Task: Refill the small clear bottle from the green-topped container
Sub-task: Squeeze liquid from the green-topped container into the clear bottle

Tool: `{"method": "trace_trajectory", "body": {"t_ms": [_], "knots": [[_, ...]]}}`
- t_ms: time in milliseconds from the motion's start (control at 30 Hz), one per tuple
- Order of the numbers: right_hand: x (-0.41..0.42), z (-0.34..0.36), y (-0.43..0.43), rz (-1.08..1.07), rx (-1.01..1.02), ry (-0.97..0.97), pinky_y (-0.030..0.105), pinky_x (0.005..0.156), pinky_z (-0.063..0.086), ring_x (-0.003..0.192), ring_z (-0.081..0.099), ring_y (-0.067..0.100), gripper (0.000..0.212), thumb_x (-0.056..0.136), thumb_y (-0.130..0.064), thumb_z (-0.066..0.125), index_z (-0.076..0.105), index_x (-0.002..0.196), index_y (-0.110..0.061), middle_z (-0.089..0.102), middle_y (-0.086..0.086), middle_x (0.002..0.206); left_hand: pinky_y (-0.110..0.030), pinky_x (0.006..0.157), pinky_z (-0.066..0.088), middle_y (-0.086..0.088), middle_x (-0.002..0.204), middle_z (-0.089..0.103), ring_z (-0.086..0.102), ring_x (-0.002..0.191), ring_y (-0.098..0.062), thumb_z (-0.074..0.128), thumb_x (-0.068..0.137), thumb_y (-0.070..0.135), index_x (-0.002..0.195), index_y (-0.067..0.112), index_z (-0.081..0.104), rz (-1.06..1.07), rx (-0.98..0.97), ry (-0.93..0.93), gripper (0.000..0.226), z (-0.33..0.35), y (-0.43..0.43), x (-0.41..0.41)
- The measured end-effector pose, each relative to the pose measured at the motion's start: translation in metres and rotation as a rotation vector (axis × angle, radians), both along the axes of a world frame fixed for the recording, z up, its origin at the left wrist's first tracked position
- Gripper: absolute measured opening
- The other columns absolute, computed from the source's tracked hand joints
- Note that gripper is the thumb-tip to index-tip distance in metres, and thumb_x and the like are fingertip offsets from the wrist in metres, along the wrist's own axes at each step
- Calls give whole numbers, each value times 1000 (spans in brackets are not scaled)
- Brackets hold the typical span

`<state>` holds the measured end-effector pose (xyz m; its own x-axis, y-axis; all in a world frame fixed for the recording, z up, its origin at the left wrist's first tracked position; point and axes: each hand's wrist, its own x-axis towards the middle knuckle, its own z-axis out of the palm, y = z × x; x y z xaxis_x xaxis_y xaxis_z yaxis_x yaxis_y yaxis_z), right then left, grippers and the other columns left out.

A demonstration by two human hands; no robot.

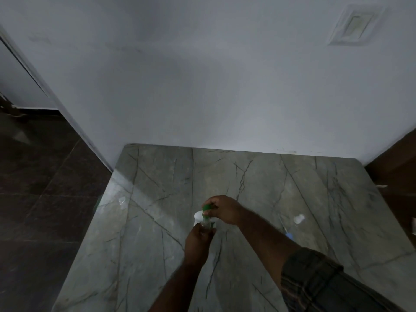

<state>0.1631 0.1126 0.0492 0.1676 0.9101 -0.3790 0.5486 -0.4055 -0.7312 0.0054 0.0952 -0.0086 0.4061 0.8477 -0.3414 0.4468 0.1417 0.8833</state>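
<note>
Above the middle of the marble counter (157, 255), my right hand (224, 209) grips a white container by its green top (206, 207); its white body (199, 216) shows just below my fingers. Right under it my left hand (198, 240) holds the small clear bottle (206, 225), fingers curled round it, with the bottle's mouth close beneath the green top. Much of both objects is hidden by my hands, and no liquid can be made out in the dim light.
A small white cap (299, 219) and a thin tube with a blue end (286, 230) lie on the counter to the right. A grey wall (225, 86) backs the counter. Dark floor tiles (45, 199) lie left of the counter's edge.
</note>
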Motion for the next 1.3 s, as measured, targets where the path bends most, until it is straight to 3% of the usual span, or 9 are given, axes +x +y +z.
{"method": "trace_trajectory", "body": {"t_ms": [200, 400, 567, 700, 1000, 1167, 1300], "knots": [[-1, -3, -2, -16, 26, -5, 13, 70, 43, 90, 63, 10, 26, 82, -27, 73, 73, 105, -15, 72, 1, 104, -27, 68, 49, 4, 82, 68, 63, 75, -14, 51, 94, 45, 96, 17, 67, 8, -14, -1, 32, -4, 1, 0], [2, 2, -1, 5, -9, 14, 27, 84, 49, 98, 65, 15, 28, 85, -32, 71, 72, 109, -17, 72, 0, 108, -33, 74, 55, 1, 88, 72, 67, 81, -17, 53, 94, 43, 100, 19, 67, 1, 32, 13, 29, -3, 5, 1], [-1, -2, -1, -12, 26, -13, 15, 71, 44, 94, 66, 15, 25, 83, -28, 72, 73, 105, -14, 72, 2, 104, -24, 67, 48, 5, 81, 69, 66, 76, -14, 51, 95, 43, 94, 20, 66, -13, 24, 8, 28, -5, 5, -1], [-1, -4, -3, -42, 40, -6, 15, 72, 45, 92, 66, 13, 26, 82, -29, 73, 72, 105, -15, 72, 1, 103, -21, 63, 46, 8, 75, 68, 64, 69, -8, 45, 97, 46, 86, 27, 65, -13, 25, 3, 30, -5, 4, 0], [0, -1, -3, -14, 28, 5, 20, 75, 47, 90, 63, 11, 28, 84, -30, 71, 71, 108, -15, 72, 1, 105, -32, 71, 55, 4, 82, 71, 67, 77, -14, 55, 94, 42, 90, 28, 65, -31, 32, 22, 18, -6, 8, 0], [-1, -2, -3, -33, 38, 14, 29, 85, 51, 96, 67, 16, 28, 83, -27, 74, 71, 107, -13, 72, 2, 105, -26, 66, 48, 5, 78, 68, 64, 72, -13, 47, 93, 54, 90, 22, 66, -31, 21, 4, 36, -4, 6, 0], [1, 1, -5, -22, 25, 41, 17, 76, 47, 97, 66, 15, 30, 85, -29, 72, 71, 111, -13, 72, 3, 107, -35, 74, 54, 1, 84, 70, 66, 79, -19, 49, 93, 51, 96, 19, 66, -32, 18, -2, 36, -3, 7, 0]]}}
